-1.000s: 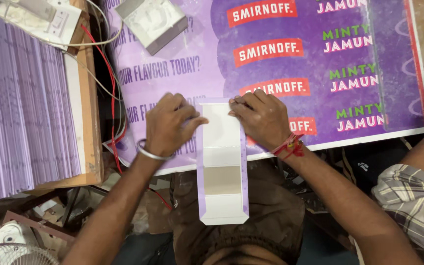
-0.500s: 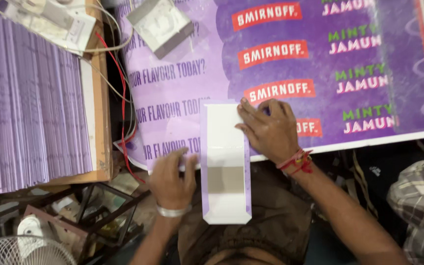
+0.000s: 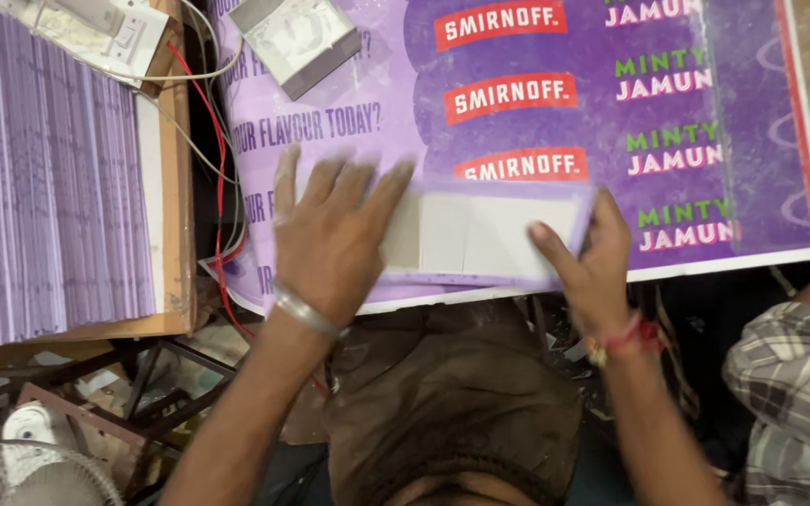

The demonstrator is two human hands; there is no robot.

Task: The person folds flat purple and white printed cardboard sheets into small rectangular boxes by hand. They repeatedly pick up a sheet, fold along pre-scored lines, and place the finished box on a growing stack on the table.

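Note:
A flat white card piece with purple edges (image 3: 489,234) lies crosswise on the purple printed board (image 3: 536,112), near its front edge. My left hand (image 3: 330,239) lies spread flat over the card's left end, a metal bangle on the wrist. My right hand (image 3: 588,267) grips the card's right end, fingers over its top face, a red thread on the wrist. Motion blurs both hands and the card.
A thick stack of purple-edged sheets (image 3: 44,178) fills a wooden tray at the left. A white switch box (image 3: 96,28) with red and white wires and a small grey box (image 3: 297,37) sit at the back. A fan (image 3: 30,468) stands bottom left. Another person's checked sleeve (image 3: 794,394) shows at right.
The card has turned from lengthwise, hanging off the board's edge, to crosswise on the board. My left hand came back up onto its left end; my right hand shifted to its right end.

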